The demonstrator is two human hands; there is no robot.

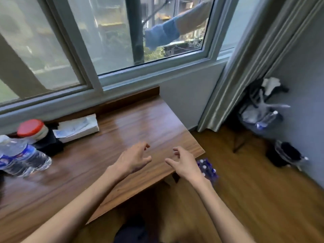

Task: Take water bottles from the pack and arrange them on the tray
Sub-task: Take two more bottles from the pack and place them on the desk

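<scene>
While both arms reach forward from the bottom of the frame, the left hand [133, 159] hangs over the brown wooden table [122, 130] near the middle of the picture. Its fingers are spread and a little curled, and it holds nothing. The right hand [184, 163] is just beside it, over the right corner of the table, with its fingers loose and curled too, and it is empty as well. The two hands are close but do not touch. Right behind the right hand, lower than the table edge, a purple pack of bottles [207, 170] peeks out, with small white caps showing; most of it is hidden by the hand and wrist. At the left edge of the frame, some water bottles [19, 158] with blue labels sit on the table, close together. They look blurry, so I cannot tell how many there are or what they rest on. Just behind them is a jar with a red lid [31, 128] next to something dark. A white tissue pack [78, 128] lies near the back of the table, under the big window [105, 41]. On the wooden floor at the right of the frame, a dark bin [285, 154] stands near the wall, and another bottle [266, 120] lies in a heap of things above it.
</scene>
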